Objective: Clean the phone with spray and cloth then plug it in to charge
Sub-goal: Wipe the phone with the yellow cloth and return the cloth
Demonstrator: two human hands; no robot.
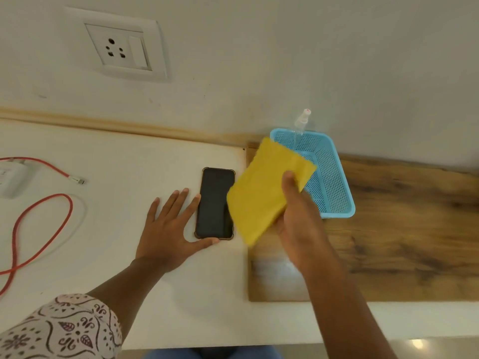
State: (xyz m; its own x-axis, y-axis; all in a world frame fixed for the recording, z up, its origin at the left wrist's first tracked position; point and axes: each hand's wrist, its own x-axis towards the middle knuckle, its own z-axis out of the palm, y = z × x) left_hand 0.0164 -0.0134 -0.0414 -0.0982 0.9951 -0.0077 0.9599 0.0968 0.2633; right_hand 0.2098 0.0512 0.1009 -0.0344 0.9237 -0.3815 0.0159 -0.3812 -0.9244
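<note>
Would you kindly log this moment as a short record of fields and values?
phone: flat on white counter, screen dark
left hand: open, steadying the phone's left edge
right hand: holding yellow cloth above phone's right side
spray bottle: standing in blue basket
charger: unplugged, red cable loose
wall socket: empty

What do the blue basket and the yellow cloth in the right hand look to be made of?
Blue basket: looks like moulded plastic with a slight sheen, its walls a regular grid of small holes. Yellow cloth: soft, matte fabric, possibly microfibre; it bends in the right hand, and its weave is too blurred to tell.
</note>
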